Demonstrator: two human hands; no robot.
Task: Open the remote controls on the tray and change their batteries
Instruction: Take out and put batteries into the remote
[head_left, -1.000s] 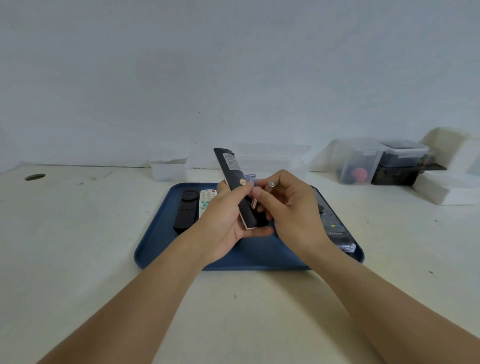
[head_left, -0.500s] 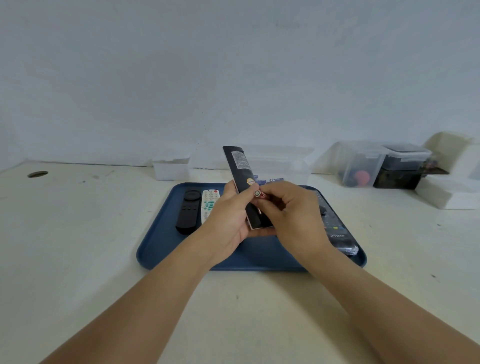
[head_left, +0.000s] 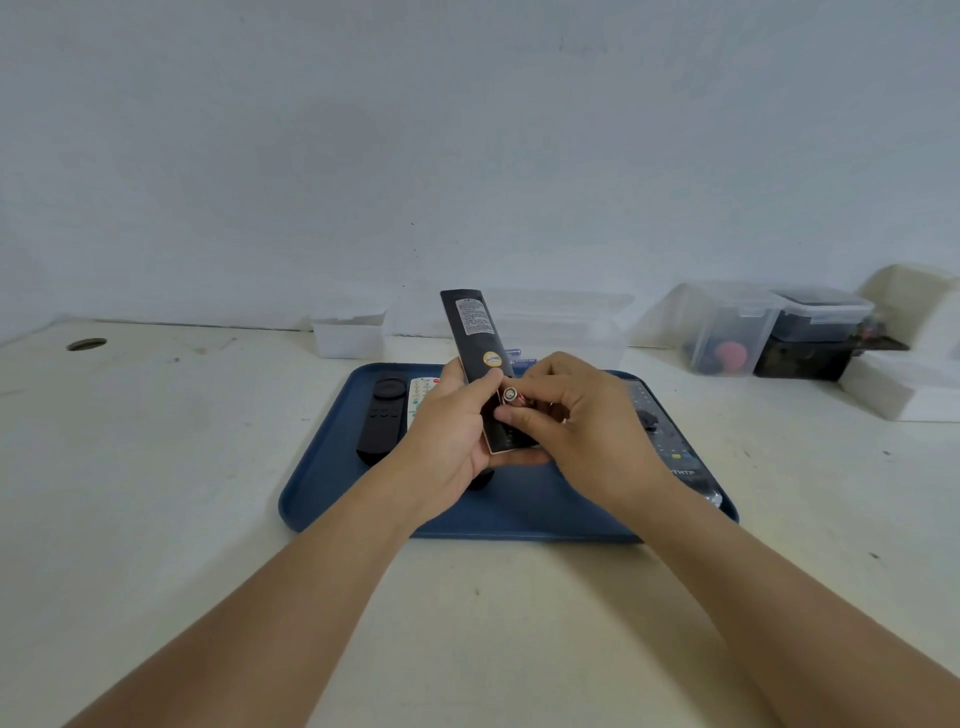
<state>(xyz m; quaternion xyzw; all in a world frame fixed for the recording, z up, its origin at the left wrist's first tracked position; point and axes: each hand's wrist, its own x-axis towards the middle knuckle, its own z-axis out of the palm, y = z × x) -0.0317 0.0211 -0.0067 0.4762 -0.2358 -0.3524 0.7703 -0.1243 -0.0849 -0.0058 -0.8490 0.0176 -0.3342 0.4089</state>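
While the left hand (head_left: 453, 432) grips the black remote (head_left: 477, 349) back-up above the tray (head_left: 332, 470), the right hand (head_left: 582, 415) pinches a battery (head_left: 511, 396) at its open compartment, apparently for seating.

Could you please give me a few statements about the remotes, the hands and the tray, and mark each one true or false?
1. The left hand holds a black remote with its back label facing the camera. True.
2. The right hand is empty. False: it pinches a battery against the remote.
3. The tray is red. False: it is blue.
4. A white remote lies on the tray beside a small black remote. True.
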